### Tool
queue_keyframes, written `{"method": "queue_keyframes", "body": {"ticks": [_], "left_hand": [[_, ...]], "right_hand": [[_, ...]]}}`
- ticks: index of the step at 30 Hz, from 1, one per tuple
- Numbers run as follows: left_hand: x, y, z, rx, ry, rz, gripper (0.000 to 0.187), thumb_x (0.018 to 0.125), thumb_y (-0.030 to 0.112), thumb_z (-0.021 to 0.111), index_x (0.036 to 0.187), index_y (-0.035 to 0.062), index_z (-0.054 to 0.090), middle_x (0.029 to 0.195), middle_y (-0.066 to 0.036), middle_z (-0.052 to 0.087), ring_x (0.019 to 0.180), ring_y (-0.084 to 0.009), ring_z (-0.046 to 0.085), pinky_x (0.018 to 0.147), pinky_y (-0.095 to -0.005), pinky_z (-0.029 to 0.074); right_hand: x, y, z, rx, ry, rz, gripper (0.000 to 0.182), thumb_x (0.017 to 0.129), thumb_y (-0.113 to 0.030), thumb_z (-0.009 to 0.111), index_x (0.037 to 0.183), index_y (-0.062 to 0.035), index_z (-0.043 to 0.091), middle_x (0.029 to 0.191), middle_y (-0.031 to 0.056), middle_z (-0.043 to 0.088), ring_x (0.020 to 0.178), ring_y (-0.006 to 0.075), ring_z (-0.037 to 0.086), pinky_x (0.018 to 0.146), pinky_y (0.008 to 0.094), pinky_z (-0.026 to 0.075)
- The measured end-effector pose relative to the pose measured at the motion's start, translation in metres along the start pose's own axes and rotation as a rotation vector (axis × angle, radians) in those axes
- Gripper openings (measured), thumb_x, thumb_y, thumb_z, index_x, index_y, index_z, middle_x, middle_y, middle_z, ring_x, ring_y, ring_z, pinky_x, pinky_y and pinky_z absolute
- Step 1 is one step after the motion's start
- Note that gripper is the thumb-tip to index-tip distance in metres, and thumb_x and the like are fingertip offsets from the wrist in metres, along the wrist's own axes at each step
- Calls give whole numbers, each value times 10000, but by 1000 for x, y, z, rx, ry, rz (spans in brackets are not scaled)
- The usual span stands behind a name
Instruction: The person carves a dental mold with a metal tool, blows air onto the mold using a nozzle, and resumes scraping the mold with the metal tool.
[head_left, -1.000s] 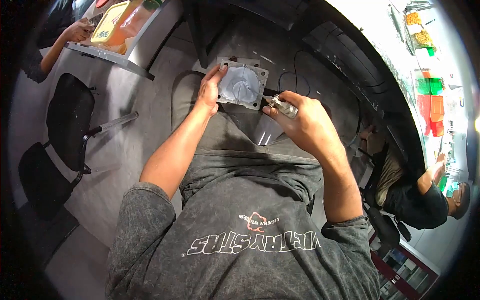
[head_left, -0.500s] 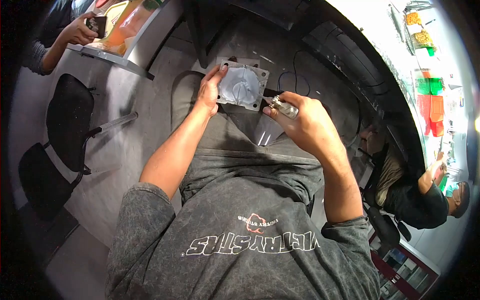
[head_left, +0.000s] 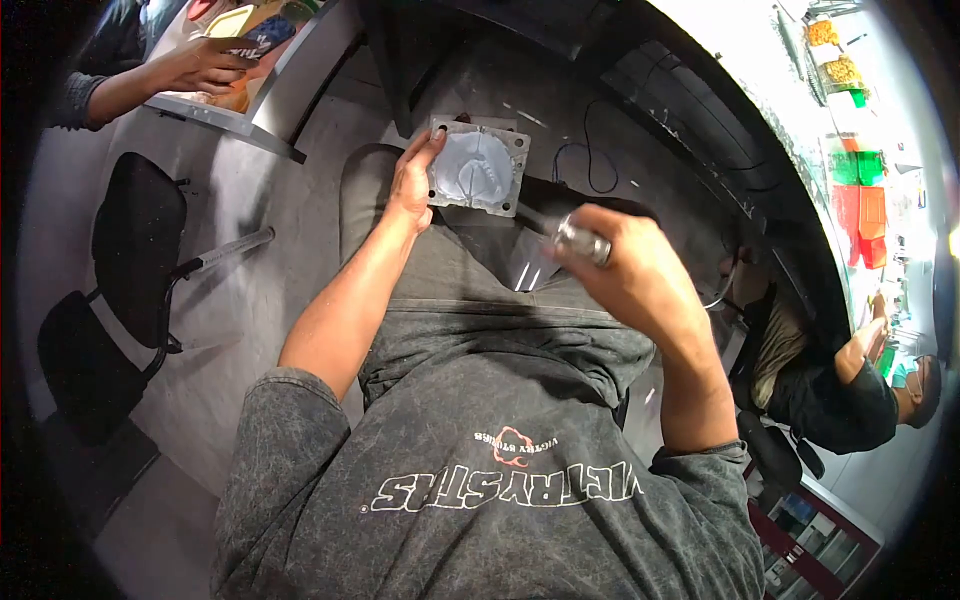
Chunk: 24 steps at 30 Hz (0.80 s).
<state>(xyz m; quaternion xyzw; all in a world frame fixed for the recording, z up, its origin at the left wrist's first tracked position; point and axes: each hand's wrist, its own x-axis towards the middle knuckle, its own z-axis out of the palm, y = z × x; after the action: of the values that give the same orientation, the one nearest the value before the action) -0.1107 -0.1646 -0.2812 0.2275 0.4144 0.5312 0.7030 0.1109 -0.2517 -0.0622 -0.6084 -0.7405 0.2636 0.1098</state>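
My left hand [head_left: 412, 188] grips the left edge of a square metal mould half [head_left: 475, 172], thumb on its front face. The mould has holes near its corners and a pale, rounded hollow with a seam down the middle. It is tilted toward me above my lap. In my right hand [head_left: 640, 268], the fingers are wrapped around a hand tool with a shiny handle [head_left: 584, 243]. Its thin dark shaft points toward the mould's lower right corner. Motion blurs this tool, and I cannot tell its exact kind.
At upper left, another person's hand [head_left: 205, 68] holds a dark packet over a table [head_left: 215, 114]. Black chairs [head_left: 140, 245] stand at left. A curved bench with colored bins [head_left: 860, 215] runs along the right, where another person sits. A cable [head_left: 590, 160] loops on the floor.
My right hand and the tool have drawn slightly right and down from the mould. The mould has shifted a little left. The other person's hand at upper left has moved right.
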Motion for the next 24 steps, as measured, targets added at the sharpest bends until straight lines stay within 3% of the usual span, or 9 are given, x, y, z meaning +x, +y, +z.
{"method": "queue_keyframes", "body": {"ticks": [2, 4, 7, 11, 14, 15, 18, 22, 24], "left_hand": [[2, -2, -1, -1, -6, 1, 373, 975, 345, 655, 1212, 57, 659, 1143, -57, 690, 1075, -169, 652, 946, -315, 496], [3, -5, -5, -1, -5, -2, 372, 976, 347, 652, 1212, 59, 659, 1144, -55, 690, 1074, -168, 651, 946, -314, 496], [3, -2, -1, 8, 8, -8, 360, 979, 344, 646, 1206, 65, 660, 1140, -53, 690, 1068, -167, 651, 946, -315, 494], [3, -3, -3, -8, -12, -14, 353, 978, 344, 648, 1195, 66, 662, 1134, -56, 690, 1068, -171, 651, 946, -320, 494], [0, -2, 2, 1, 9, 5, 348, 979, 343, 647, 1190, 66, 663, 1122, -57, 694, 1066, -171, 654, 941, -322, 498], [-1, -1, 4, 8, 52, 14, 345, 981, 343, 644, 1187, 67, 664, 1114, -56, 696, 1061, -170, 658, 934, -322, 502], [-2, 1, 3, -4, 2, 12, 343, 982, 340, 643, 1187, 65, 664, 1104, -54, 700, 1052, -168, 662, 924, -322, 507], [1, -3, 0, -11, 41, 1, 341, 982, 338, 643, 1186, 66, 666, 1106, -54, 702, 1049, -170, 665, 924, -324, 508], [4, -5, -3, -35, 5, 2, 350, 975, 341, 651, 1192, 67, 664, 1117, -58, 700, 1061, -171, 661, 930, -326, 506]], "right_hand": [[-8, -2, 0, 86, -135, -16, 275, 904, -271, 766, 929, -7, 696, 794, 226, 707, 756, 413, 709, 670, 470, 542], [-10, -4, 0, 36, -23, -55, 259, 906, -257, 764, 931, -8, 701, 794, 217, 712, 750, 417, 706, 677, 472, 543], [-10, -9, -9, 84, -280, 84, 278, 902, -274, 762, 905, -7, 689, 805, 216, 709, 789, 419, 705, 690, 477, 545], [-1, -1, 16, -26, 134, -45, 297, 908, -293, 757, 934, -4, 692, 801, 232, 706, 803, 427, 704, 707, 483, 552], [9, -12, 18, 55, -95, 49, 293, 904, -288, 758, 935, -5, 692, 801, 235, 705, 808, 425, 705, 721, 491, 554], [9, -13, 24, 42, -25, 24, 320, 898, -319, 788, 978, -18, 714, 797, 186, 720, 743, 367, 727, 660, 424, 548], [13, -16, 29, 66, -97, 13, 304, 907, -298, 754, 915, 1, 698, 786, 236, 707, 786, 422, 710, 719, 499, 558], [14, -16, 31, 59, -92, 19, 319, 915, -323, 771, 952, -12, 707, 772, 172, 719, 710, 335, 734, 647, 411, 550], [15, -20, 31, 92, -107, 26, 312, 914, -312, 759, 946, -6, 709, 784, 206, 714, 756, 380, 723, 680, 453, 554]]}}
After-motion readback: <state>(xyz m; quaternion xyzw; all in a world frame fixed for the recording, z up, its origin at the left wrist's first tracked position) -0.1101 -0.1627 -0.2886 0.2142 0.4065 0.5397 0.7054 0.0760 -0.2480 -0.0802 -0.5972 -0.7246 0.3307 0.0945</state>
